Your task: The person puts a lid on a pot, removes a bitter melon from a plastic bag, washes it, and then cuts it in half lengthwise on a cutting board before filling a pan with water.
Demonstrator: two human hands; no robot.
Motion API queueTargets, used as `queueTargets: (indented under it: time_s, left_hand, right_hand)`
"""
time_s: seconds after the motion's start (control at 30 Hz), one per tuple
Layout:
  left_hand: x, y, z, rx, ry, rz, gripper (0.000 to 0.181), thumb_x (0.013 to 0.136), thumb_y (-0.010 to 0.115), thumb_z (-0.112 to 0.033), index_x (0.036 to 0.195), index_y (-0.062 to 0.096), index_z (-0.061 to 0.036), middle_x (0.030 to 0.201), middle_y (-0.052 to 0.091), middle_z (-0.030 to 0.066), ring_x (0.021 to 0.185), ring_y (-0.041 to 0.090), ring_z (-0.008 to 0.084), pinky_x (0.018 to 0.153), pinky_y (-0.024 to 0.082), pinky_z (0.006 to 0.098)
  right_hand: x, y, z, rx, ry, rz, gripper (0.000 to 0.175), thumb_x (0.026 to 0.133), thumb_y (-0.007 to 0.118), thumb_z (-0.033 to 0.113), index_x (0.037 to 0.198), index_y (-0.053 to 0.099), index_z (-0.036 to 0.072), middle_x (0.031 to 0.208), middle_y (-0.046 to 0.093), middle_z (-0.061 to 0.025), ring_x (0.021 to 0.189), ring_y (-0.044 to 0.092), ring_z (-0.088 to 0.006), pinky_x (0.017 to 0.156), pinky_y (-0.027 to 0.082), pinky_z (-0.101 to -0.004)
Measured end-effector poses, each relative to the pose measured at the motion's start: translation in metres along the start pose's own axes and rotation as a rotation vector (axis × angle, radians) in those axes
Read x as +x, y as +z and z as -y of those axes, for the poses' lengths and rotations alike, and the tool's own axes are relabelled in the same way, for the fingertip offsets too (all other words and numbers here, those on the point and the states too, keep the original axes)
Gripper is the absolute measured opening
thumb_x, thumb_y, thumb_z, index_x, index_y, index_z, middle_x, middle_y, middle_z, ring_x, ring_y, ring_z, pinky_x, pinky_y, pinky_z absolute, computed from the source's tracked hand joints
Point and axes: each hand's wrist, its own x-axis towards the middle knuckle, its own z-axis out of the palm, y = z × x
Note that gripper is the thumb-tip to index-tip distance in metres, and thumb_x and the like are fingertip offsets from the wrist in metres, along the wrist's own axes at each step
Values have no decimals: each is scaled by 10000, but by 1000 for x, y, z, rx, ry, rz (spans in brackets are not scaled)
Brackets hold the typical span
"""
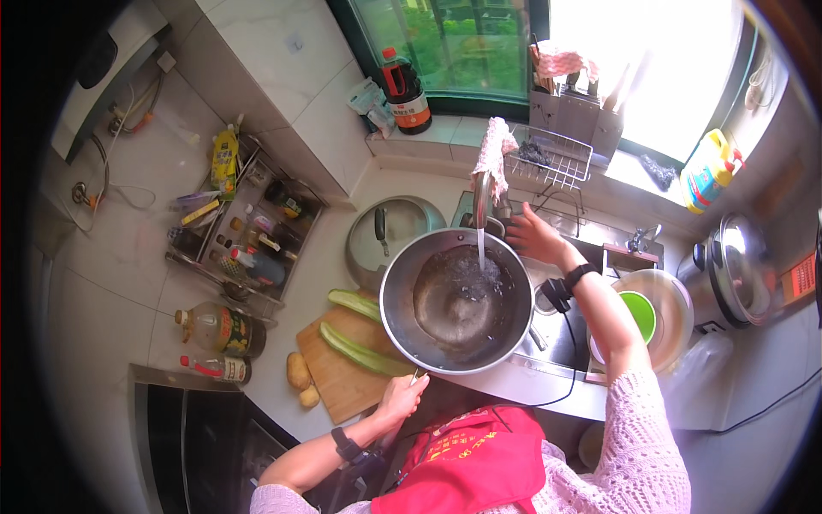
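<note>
My left hand [403, 401] is closed around the handle of a deep metal wok [459, 356], near its front rim. The wok sits under the faucet [480, 202], and a stream of water falls into the shallow water [459, 302] inside. My right hand [538, 236] is empty, its fingers spread, just right of the faucet near the wok's far rim. Left of the wok, long pieces of a cut green gourd [356, 350] lie on a wooden cutting board [327, 379], partly hidden by the wok. A pink cloth [494, 154] hangs over the faucet.
Behind the board lies a wok lid [411, 215]. Two potatoes [298, 371] sit at the board's left edge. A wire rack [559, 154] stands behind the sink [552, 337]. Right of it are a green bowl [639, 315] and a steel pot [738, 270]. Bottles [225, 331] line the left side.
</note>
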Motion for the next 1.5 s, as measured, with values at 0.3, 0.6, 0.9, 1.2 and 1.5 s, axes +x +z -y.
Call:
queueTargets:
  time_s: [0.3, 0.6, 0.9, 1.2, 1.5]
  left_hand:
    - [8, -14, -12, 111, 27, -10, 411, 935, 557, -369, 647, 503, -81, 538, 470, -27, 439, 434, 68, 396, 343, 250]
    - [11, -10, -14, 142, -35, 51, 438, 931, 558, -380, 624, 505, -72, 530, 483, -17, 444, 456, 77, 402, 353, 249]
    - [21, 1, -12, 209, 18, 29, 457, 924, 555, -392, 625, 518, -49, 543, 515, 4, 472, 487, 111, 452, 394, 305]
    - [22, 7, -12, 151, -15, 74, 421, 924, 560, -390, 671, 540, -54, 553, 505, -9, 488, 472, 91, 461, 380, 289]
    - [25, 3, -7, 254, 80, 16, 454, 928, 579, -411, 623, 471, -93, 549, 466, -37, 471, 424, 72, 434, 344, 263]
  right_hand:
    - [21, -11, 20, 16, 82, -22, 957, 788, 460, 786, 1465, 266, 138, 1077, 542, -160, 1049, 536, -304, 926, 411, -464]
    - [23, -14, 22, -25, 93, -187, 876, 819, 488, 735, 1236, 443, -35, 897, 585, -127, 866, 610, -234, 841, 452, -400]
    - [80, -66, -11, 74, 129, -196, 477, 1011, 382, 332, 1097, 493, -124, 862, 584, -161, 792, 589, -250, 718, 505, -416]
    - [89, -79, -8, -48, 179, -172, 412, 1023, 309, 289, 1080, 489, -77, 816, 619, -138, 659, 638, -252, 679, 552, -432]
    - [89, -72, -3, 63, 228, -145, 328, 1009, 353, 215, 1023, 457, -96, 870, 552, -188, 701, 592, -311, 679, 527, -465]
